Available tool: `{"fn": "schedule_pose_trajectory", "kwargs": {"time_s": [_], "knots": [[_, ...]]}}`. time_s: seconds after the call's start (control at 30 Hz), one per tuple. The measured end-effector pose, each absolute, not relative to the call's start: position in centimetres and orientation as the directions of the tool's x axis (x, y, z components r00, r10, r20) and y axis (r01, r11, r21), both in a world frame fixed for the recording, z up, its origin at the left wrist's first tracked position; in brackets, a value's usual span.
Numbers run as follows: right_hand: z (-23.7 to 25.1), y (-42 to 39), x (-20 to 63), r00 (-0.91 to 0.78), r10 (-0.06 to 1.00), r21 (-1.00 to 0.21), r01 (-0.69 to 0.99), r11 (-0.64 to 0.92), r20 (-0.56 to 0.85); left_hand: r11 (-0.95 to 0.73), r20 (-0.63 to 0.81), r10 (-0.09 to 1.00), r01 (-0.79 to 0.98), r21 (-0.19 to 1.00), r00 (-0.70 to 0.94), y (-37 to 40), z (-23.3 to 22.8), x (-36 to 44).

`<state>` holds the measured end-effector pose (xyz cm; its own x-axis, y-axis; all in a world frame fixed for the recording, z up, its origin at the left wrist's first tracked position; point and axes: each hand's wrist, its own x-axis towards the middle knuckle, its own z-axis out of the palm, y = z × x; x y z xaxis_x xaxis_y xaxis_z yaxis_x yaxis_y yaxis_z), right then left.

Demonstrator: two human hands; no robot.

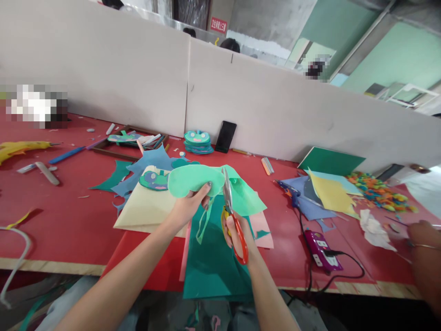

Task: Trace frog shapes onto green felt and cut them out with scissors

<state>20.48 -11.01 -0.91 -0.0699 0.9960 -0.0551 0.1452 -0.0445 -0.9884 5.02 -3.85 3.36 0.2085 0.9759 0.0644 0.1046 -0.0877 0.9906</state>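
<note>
My left hand (195,200) pinches a mint-green felt piece (193,178) with a rounded, mask-like outline. Scissors (237,230) with red and yellow handles are in my right hand (237,232). Their blades stand upright at the right edge of the felt, beside a larger mint-green offcut (246,197). A thin green strip (206,223) dangles beneath the left hand. Below lies a dark green felt sheet (217,257) reaching the table's front edge. A cream sheet (148,207) is to the left, with a decorated frog-like eye mask (154,179) on it.
A stack of similar masks (198,141) and a black phone (226,136) stand against the white partition (275,105). At right are a blue glue gun (292,195), a purple power strip (323,250) and colourful scraps (382,188). Another person's hand (425,241) shows at the right edge.
</note>
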Motion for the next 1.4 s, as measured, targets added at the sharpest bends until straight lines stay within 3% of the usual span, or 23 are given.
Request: {"fn": "schedule_pose_trajectory", "kwargs": {"time_s": [0.23, 0.6, 1.4], "knots": [[-0.7, -10.9, 20.3, -0.089, 0.995, -0.970, 0.234, 0.061, 0.041, -0.142, 0.100, 0.966, 0.166, 0.976, 0.236, -3.7, 3.7, 4.6], [-0.3, -11.0, 20.1, -0.061, 0.998, -0.989, 0.146, -0.023, -0.032, -0.300, 0.208, 0.922, 0.259, 0.918, 0.327, -3.6, 3.0, 4.6], [-0.5, -11.1, 20.4, -0.088, 0.993, -0.991, 0.114, -0.069, -0.079, -0.174, 0.082, 0.923, 0.218, 0.960, 0.377, -3.3, 3.4, 3.8]]}}
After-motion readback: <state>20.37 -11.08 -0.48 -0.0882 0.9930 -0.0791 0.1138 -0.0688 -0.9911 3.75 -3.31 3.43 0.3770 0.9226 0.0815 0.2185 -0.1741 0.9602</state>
